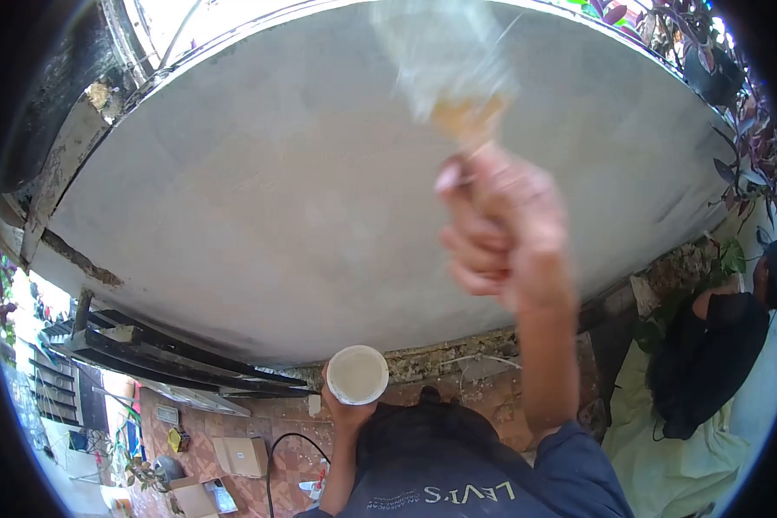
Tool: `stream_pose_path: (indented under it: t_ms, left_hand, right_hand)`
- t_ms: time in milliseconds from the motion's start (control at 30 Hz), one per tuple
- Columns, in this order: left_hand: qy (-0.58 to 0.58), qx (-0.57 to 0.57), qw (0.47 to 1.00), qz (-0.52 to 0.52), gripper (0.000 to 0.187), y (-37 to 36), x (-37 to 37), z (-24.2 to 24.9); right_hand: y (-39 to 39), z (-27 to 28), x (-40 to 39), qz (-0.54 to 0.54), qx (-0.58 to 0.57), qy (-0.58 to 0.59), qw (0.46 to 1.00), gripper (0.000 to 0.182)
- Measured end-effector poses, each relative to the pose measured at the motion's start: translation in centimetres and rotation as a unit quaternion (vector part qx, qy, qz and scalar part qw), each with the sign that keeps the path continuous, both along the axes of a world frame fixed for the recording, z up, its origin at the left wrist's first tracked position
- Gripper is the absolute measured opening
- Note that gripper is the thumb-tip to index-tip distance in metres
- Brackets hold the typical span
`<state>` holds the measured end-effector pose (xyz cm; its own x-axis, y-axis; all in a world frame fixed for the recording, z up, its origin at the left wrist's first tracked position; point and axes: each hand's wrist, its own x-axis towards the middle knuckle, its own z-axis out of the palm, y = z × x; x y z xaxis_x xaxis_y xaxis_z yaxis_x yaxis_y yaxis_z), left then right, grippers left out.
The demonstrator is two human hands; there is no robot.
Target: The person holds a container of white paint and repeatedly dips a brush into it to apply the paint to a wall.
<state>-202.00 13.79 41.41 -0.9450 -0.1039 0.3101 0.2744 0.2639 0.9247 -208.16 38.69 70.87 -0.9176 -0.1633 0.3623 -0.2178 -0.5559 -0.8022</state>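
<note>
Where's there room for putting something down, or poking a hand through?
Small bare patch: the tiled floor between pale plank and cardboard box. The pale sheet looks bare below the dark bundle. A hand might pass along the wall, left of the right hand. Crowded: lower left, around the open box.

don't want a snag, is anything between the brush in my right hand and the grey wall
Nothing visible stands between the brush and the wall; blur hides whether they touch. The white tub is lower.
</note>
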Motion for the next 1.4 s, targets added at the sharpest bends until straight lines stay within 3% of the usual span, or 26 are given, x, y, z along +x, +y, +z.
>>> stream_pose_path:
  t_ms: [133,267,333,400,533,600,667,733,800,833,933,1067,1133,1233,1267,1333,1400]
  left_hand:
    - [-0.010,-0.003,1.000,0.019,0.080,-0.8,0.8,-0.1]
    - [0.001,0.002,0.999,0.043,0.081,-1.7,0.6,-1.0]
    - [-0.002,0.027,0.999,0.040,0.083,-2.4,0.6,-2.2]
    - [-0.006,0.049,0.998,0.036,0.084,-2.7,0.9,-2.2]
    - [0.025,-0.006,0.999,0.029,0.086,-2.8,0.9,-1.4]
    - [0.043,0.013,0.999,0.024,0.087,-2.8,0.8,-2.0]
    - [0.020,0.022,0.999,0.023,0.087,-2.9,0.9,-2.3]
    - [0.022,0.025,0.999,0.027,0.086,-2.9,1.0,-2.5]
    - [0.033,0.028,0.999,0.032,0.085,-2.9,1.2,-2.6]
    - [0.023,-0.016,0.999,0.023,0.088,-3.1,1.3,-2.4]
    - [0.005,-0.047,0.999,0.018,0.092,-3.7,1.2,-2.8]
    - [-0.002,-0.038,0.999,0.022,0.092,-4.3,1.1,-3.8]
    - [0.003,-0.006,0.999,0.048,0.088,-3.8,0.6,-3.6]
    - [0.019,0.018,0.998,0.059,0.086,-3.7,0.1,-3.1]
    - [0.023,0.015,0.998,0.054,0.086,-3.7,0.2,-2.9]
    - [0.012,-0.013,0.998,0.056,0.087,-3.6,0.5,-2.2]
    - [-0.001,-0.036,0.997,0.063,0.088,-3.3,0.5,-1.9]
  right_hand:
    - [-3.6,-13.6,-2.5,0.010,-0.019,-0.213,0.977,0.029]
    - [-4.5,-18.7,1.2,0.063,-0.008,-0.315,0.947,0.028]
    - [-4.0,-16.6,1.7,0.081,-0.062,-0.431,0.897,0.032]
    - [-2.5,-10.7,0.7,0.076,-0.094,-0.406,0.906,0.034]
    - [-1.2,1.1,-0.9,0.188,-0.209,-0.281,0.917,0.029]
    - [-2.2,5.9,0.0,0.116,-0.135,-0.181,0.967,0.024]
    - [-2.0,8.4,0.0,0.156,-0.127,-0.087,0.976,0.025]
    - [-1.8,8.5,0.8,0.169,-0.157,-0.090,0.969,0.025]
    - [-2.3,7.4,2.1,0.099,-0.109,-0.106,0.983,0.024]
    - [-2.9,5.9,3.1,0.048,-0.085,-0.154,0.983,0.022]
    - [-2.8,0.8,3.6,0.081,-0.090,-0.321,0.939,0.030]
    - [-1.8,2.3,1.4,0.036,-0.113,-0.316,0.941,0.027]
    - [-1.7,5.9,-0.1,0.013,-0.031,-0.246,0.969,0.027]
    - [-2.2,10.1,1.3,0.058,-0.086,-0.165,0.981,0.028]
    - [-1.6,11.2,2.4,0.069,-0.042,-0.137,0.987,0.028]
    - [-2.2,9.9,3.9,0.039,-0.020,-0.121,0.992,0.025]
    - [-2.8,6.9,4.9,0.000,0.010,-0.181,0.984,0.021]
